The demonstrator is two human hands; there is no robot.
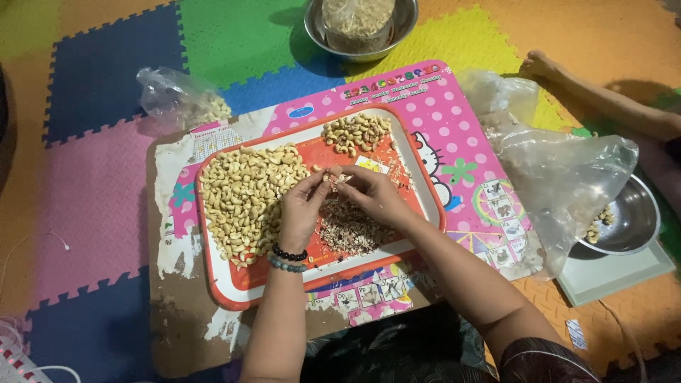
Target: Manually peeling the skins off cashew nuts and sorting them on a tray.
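My left hand (301, 209) and my right hand (372, 193) meet over the middle of an orange and white tray (225, 292), fingertips pinched together on a cashew nut (333, 179) with bits of skin. A big heap of cashews (245, 198) lies on the tray's left part. A smaller heap of cashews (357, 132) sits at its far end. A pile of brownish skins (349, 228) lies under my hands. Two bead bracelets (289, 259) circle my left wrist.
The tray rests on a pink low table (454, 120) over coloured foam floor mats. A steel bowl (362, 32) with a bagged load stands at the back. Plastic bags lie left (177, 96) and right (560, 170). Another steel bowl (628, 220) sits on a scale; another person's foot (543, 67) lies beyond.
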